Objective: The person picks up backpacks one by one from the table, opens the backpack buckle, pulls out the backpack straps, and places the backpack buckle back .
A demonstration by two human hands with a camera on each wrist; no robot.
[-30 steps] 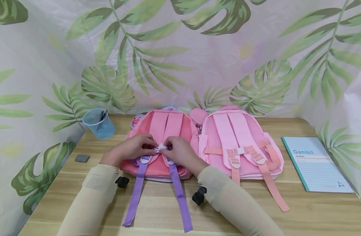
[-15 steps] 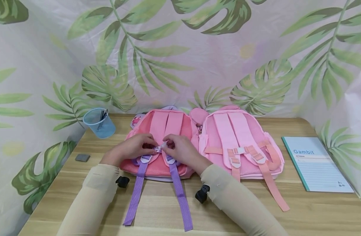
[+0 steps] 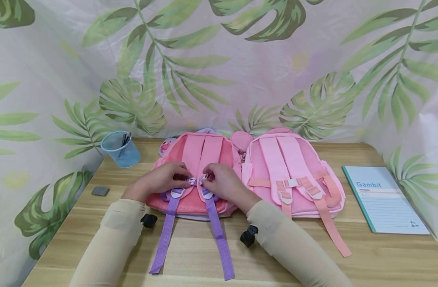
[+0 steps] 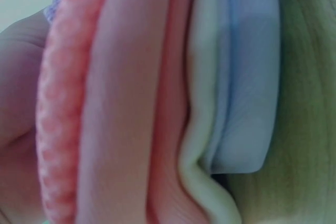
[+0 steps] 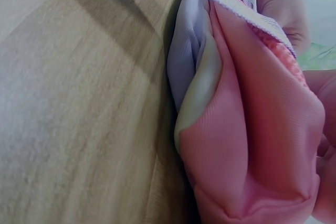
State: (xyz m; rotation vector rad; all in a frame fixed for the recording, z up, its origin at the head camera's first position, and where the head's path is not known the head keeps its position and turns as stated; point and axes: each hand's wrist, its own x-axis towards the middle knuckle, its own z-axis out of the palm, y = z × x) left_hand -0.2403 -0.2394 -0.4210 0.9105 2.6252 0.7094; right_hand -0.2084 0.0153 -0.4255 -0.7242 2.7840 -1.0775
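A coral-pink backpack point(image 3: 227, 149) lies with its shoulder straps up. Over the straps' lower ends, my left hand point(image 3: 169, 178) pinches one half of a white plastic strap buckle point(image 3: 192, 181). Just right of it, my right hand point(image 3: 223, 183) holds the other buckle half point(image 3: 202, 180) between thumb and fingers, with a small gap between the halves. Two purple webbing straps point(image 3: 216, 239) hang from the white adjusters toward me. In the left wrist view, the backpack's layered edge point(image 4: 126, 98) hides most of the hand; the right wrist view shows the backpack's coral side point(image 5: 262, 119).
A lighter pink backpack point(image 3: 255, 159) lies alongside on the right, its own white buckle point(image 3: 292, 183) fastened. At the back left stands a blue mesh pen cup point(image 3: 127, 157), with a small grey block point(image 3: 100, 191) nearer me. A notebook point(image 3: 387, 203) lies at the right.
The two buckle halves, together at first, have come apart. My right hand has moved slightly right with its half, while the left hand has stayed in place.
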